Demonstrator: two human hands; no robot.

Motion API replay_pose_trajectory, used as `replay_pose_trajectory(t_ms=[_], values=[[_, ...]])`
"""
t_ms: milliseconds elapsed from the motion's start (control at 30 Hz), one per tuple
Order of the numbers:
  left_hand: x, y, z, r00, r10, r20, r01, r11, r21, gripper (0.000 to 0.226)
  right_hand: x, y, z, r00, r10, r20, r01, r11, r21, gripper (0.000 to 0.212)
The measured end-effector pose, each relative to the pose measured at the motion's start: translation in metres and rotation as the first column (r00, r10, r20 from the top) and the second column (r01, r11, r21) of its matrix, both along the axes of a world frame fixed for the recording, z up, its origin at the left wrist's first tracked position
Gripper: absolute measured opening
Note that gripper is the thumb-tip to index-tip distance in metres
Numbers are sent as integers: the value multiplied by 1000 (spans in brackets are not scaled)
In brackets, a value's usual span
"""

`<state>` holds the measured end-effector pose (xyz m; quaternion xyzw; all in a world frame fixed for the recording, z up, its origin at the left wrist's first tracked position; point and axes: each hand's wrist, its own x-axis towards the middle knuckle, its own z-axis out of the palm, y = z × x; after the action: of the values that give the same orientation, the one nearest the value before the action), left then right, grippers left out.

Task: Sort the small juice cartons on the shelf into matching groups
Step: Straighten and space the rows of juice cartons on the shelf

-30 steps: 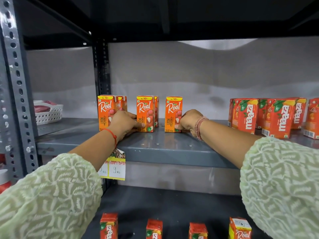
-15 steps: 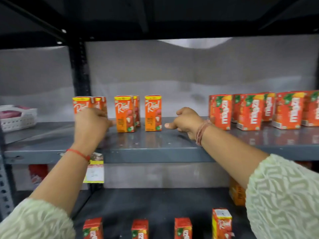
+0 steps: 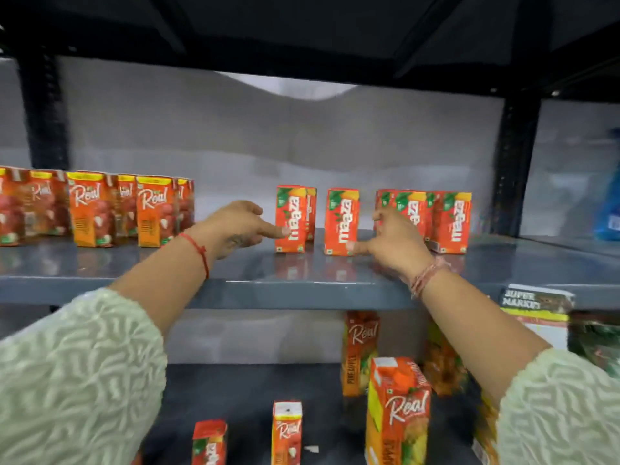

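Note:
Several small orange Real cartons stand grouped at the left of the grey shelf. Several red Maaza cartons stand to the right: a front one, a single one and a cluster. My left hand reaches in with fingers apart, one fingertip touching the front Maaza carton's left side. My right hand is between the single carton and the cluster, thumb against the single carton's lower right, fingers loosely spread. Neither hand holds a carton.
The lower shelf holds tall Real cartons, a pineapple carton and small cartons. A black upright post stands at the right, a blue bag beyond it. A price label hangs on the shelf edge.
The view has swung right. Both hands have left the Real cartons and moved right to the Maaza cartons, the left finger now touching one and the right thumb another.

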<state>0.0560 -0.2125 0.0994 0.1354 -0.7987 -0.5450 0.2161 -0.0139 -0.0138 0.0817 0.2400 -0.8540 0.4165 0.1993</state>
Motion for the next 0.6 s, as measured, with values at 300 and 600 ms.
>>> replay_pose_trajectory(t_ms=[300, 600], values=[[-30, -5, -4, 992, 30, 125, -25, 999, -45, 60, -20, -19, 16, 912, 178, 371, -203, 979, 28, 48], [-39, 4, -7, 994, 88, 64, -81, 991, -104, 55, -29, -23, 14, 954, 56, 293, -83, 993, 80, 50]])
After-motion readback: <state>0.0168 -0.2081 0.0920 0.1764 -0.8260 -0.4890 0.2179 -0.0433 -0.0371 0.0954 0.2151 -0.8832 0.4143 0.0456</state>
